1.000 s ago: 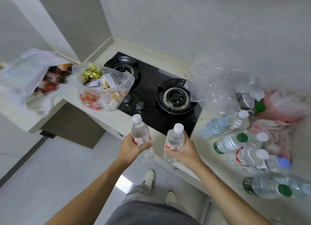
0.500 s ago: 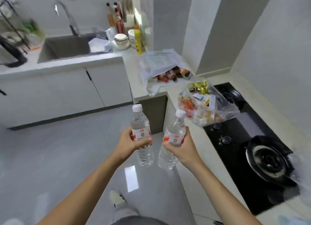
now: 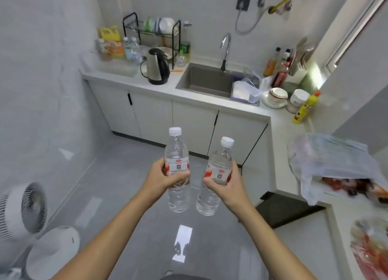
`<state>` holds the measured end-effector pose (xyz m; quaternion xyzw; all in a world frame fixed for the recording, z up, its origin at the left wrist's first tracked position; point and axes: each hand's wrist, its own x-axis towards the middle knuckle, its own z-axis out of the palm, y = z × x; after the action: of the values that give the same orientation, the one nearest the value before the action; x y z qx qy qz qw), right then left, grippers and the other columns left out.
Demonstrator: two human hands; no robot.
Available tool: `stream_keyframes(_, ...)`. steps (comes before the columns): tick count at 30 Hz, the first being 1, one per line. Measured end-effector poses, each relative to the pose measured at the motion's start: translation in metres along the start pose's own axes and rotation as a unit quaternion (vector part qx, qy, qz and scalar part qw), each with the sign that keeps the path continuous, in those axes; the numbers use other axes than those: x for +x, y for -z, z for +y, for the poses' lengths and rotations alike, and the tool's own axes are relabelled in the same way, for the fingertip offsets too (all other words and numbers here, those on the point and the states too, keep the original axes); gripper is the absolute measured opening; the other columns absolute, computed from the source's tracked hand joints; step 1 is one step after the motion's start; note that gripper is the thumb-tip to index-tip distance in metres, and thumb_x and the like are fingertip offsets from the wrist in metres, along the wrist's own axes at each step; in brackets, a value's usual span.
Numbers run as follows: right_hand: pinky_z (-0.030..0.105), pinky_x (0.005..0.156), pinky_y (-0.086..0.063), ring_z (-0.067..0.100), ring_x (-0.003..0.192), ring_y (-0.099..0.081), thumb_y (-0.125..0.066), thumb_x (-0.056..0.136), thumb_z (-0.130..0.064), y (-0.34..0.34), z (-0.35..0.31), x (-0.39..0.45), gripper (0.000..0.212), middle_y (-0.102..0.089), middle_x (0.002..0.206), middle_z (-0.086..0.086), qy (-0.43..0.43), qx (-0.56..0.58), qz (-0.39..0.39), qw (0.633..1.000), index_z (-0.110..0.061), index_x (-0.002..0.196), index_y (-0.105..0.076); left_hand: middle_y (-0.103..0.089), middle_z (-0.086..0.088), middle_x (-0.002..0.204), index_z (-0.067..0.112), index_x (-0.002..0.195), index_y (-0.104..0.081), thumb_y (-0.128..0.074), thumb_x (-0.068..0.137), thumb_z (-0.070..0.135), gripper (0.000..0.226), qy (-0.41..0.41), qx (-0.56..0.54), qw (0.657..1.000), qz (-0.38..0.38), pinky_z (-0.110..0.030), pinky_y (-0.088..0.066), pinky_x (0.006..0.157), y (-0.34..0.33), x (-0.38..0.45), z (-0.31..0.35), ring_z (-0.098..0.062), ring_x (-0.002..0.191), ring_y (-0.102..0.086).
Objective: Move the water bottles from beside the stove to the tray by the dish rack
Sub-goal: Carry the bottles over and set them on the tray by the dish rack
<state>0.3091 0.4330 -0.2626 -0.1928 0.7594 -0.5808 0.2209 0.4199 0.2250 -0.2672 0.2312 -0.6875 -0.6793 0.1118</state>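
My left hand (image 3: 162,176) grips a clear water bottle (image 3: 177,154) with a white cap and a red-white label, held upright over the grey floor. My right hand (image 3: 227,185) grips a second, similar water bottle (image 3: 218,164), tilted slightly right. Far ahead on the counter, the black dish rack (image 3: 153,31) stands left of the sink. A pale tray (image 3: 117,69) lies on the counter left of the rack, with a few water bottles (image 3: 132,49) standing at its back. The stove is out of view.
A steel kettle (image 3: 156,66) stands between the tray and the sink (image 3: 206,80). A yellow jug (image 3: 111,40) stands behind the tray. Bowls and a yellow bottle (image 3: 304,108) sit on the right counter, with plastic bags (image 3: 331,164) nearer. Two white fans (image 3: 25,212) stand on the floor at left.
The view has swung left from the stove counter to the sink wall. Both hands still hold their bottles in front of me; the dish rack and tray have come into sight.
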Motion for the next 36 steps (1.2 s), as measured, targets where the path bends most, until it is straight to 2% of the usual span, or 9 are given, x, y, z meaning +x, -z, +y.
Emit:
stream_keyframes(4, 0.018, 0.080, -0.058, 0.003, 0.096, -0.073, -0.088, 0.082, -0.010, -0.056, -0.032, 0.077, 0.060, -0.075, 0.101, -0.015, 0.026, 0.005, -0.062, 0.998, -0.043, 0.116, -0.052, -0.082, -0.005, 0.103, 0.014, 0.114, -0.073, -0.095, 0.066, 0.035, 0.056, 0.000, -0.001, 0.997, 0.075, -0.033, -0.063, 0.085, 0.067, 0.042, 0.008, -0.021, 0.095, -0.079)
stream_keyframes(7, 0.033, 0.088, -0.062, 0.012, 0.098, -0.075, -0.089, 0.082, -0.014, -0.093, -0.048, 0.138, 0.057, -0.075, 0.103, -0.009, 0.040, 0.006, -0.100, 0.994, -0.042, 0.117, -0.054, -0.082, -0.004, 0.103, 0.013, 0.113, -0.073, -0.095, 0.072, 0.026, 0.048, -0.001, 0.011, 0.993, 0.116, -0.039, -0.064, 0.088, 0.107, 0.081, 0.010, -0.022, 0.095, -0.079)
stream_keyframes(10, 0.045, 0.092, -0.062, 0.024, 0.099, -0.075, -0.089, 0.081, -0.014, -0.125, -0.058, 0.206, 0.054, -0.075, 0.104, 0.003, 0.054, 0.014, -0.137, 0.989, -0.030, 0.122, -0.056, -0.082, -0.006, 0.101, 0.012, 0.111, -0.073, -0.093, 0.062, 0.042, 0.061, -0.007, 0.017, 0.987, 0.162, -0.043, -0.064, 0.088, 0.140, 0.132, 0.016, -0.024, 0.094, -0.079)
stream_keyframes(17, 0.035, 0.084, -0.063, 0.018, 0.091, -0.073, -0.087, 0.083, -0.015, -0.190, -0.097, 0.383, 0.046, -0.073, 0.098, -0.002, 0.078, 0.037, -0.225, 0.971, -0.026, 0.118, -0.059, -0.081, -0.008, 0.099, 0.011, 0.107, -0.074, -0.093, 0.058, 0.044, 0.062, -0.001, 0.023, 0.969, 0.247, -0.045, -0.064, 0.086, 0.218, 0.261, 0.047, -0.027, 0.092, -0.079)
stream_keyframes(20, 0.036, 0.084, -0.063, 0.019, 0.092, -0.074, -0.088, 0.084, -0.018, -0.221, -0.124, 0.451, 0.045, -0.073, 0.099, 0.000, 0.093, 0.031, -0.257, 0.961, -0.025, 0.118, -0.059, -0.081, -0.009, 0.098, 0.011, 0.106, -0.074, -0.093, 0.058, 0.043, 0.061, -0.004, 0.009, 0.957, 0.290, -0.040, -0.064, 0.083, 0.251, 0.301, 0.065, -0.026, 0.091, -0.079)
stream_keyframes(26, 0.033, 0.079, -0.062, 0.017, 0.088, -0.074, -0.089, 0.083, -0.020, -0.295, -0.164, 0.556, 0.043, -0.073, 0.096, -0.003, 0.120, 0.021, -0.293, 0.948, -0.025, 0.113, -0.059, -0.081, -0.008, 0.093, 0.009, 0.104, -0.073, -0.094, 0.070, 0.016, 0.040, 0.005, -0.017, 0.931, 0.365, -0.028, -0.061, 0.073, 0.322, 0.369, 0.075, -0.020, 0.083, -0.079)
stream_keyframes(28, 0.027, 0.075, -0.059, 0.011, 0.086, -0.074, -0.089, 0.083, -0.021, -0.322, -0.172, 0.585, 0.043, -0.073, 0.095, -0.009, 0.121, 0.019, -0.298, 0.947, -0.028, 0.111, -0.058, -0.081, -0.006, 0.092, 0.010, 0.103, -0.074, -0.094, 0.072, 0.016, 0.038, 0.006, -0.015, 0.927, 0.374, -0.026, -0.061, 0.071, 0.349, 0.393, 0.074, -0.019, 0.082, -0.079)
stream_keyframes(31, 0.026, 0.073, -0.059, 0.013, 0.084, -0.074, -0.090, 0.082, -0.021, -0.359, -0.180, 0.624, 0.043, -0.073, 0.093, -0.005, 0.118, 0.006, -0.291, 0.949, -0.023, 0.110, -0.057, -0.082, -0.003, 0.090, 0.012, 0.101, -0.076, -0.091, 0.068, 0.027, 0.040, 0.007, -0.007, 0.927, 0.376, -0.026, -0.060, 0.072, 0.384, 0.432, 0.074, -0.017, 0.082, -0.079)
stream_keyframes(36, 0.027, 0.075, -0.059, 0.012, 0.086, -0.075, -0.090, 0.082, -0.017, -0.434, -0.202, 0.711, 0.045, -0.075, 0.094, -0.004, 0.116, -0.015, -0.271, 0.955, -0.020, 0.114, -0.057, -0.082, -0.003, 0.093, 0.016, 0.103, -0.077, -0.093, 0.066, 0.037, 0.045, 0.010, -0.006, 0.942, 0.335, -0.039, -0.062, 0.082, 0.474, 0.525, 0.071, -0.021, 0.087, -0.080)
